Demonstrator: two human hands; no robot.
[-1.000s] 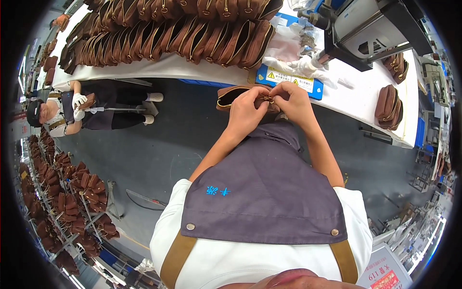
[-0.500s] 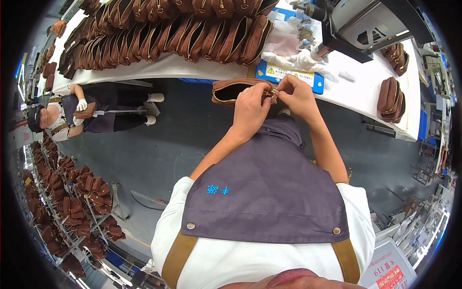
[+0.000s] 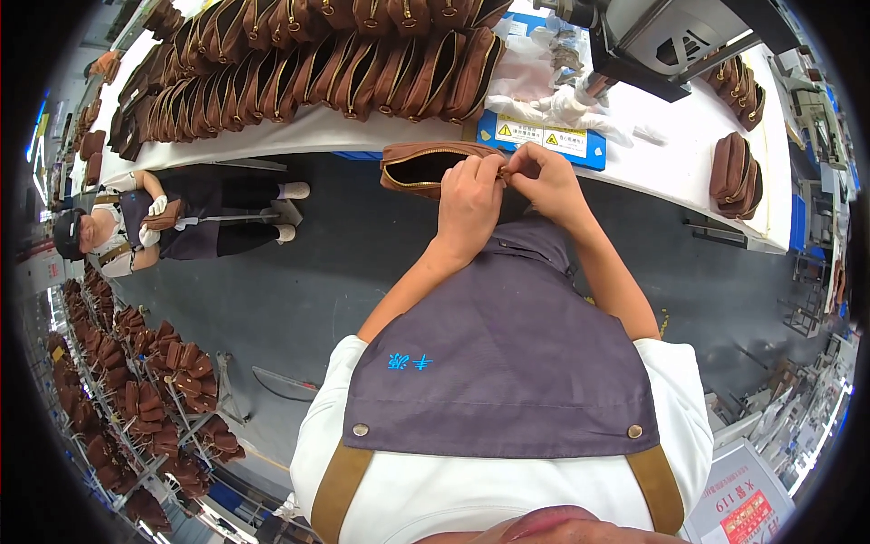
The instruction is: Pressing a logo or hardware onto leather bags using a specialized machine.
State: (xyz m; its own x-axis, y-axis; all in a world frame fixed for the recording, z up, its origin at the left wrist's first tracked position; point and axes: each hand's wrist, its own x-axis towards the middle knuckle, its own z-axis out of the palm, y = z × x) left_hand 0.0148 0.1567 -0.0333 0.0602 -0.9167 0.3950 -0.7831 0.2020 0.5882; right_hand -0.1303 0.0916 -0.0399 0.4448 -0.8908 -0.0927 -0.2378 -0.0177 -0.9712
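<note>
Soft brown pouches (image 3: 308,77) with gold-toothed zips stand in close ranks; nearer, at the white table's (image 3: 671,163) front edge, a boxy pouch (image 3: 424,170) gapes in a dark oval — the left hand (image 3: 470,204) curled tight round its right end, the right hand (image 3: 550,186) pinching its tip, details hidden — then a flat blue base (image 3: 591,151)

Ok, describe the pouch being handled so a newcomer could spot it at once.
Start at the white table. By its near edge, the bare left hand and right hand meet on one open brown pouch. Unlike the rowed pouches, it's in hand.
</note>
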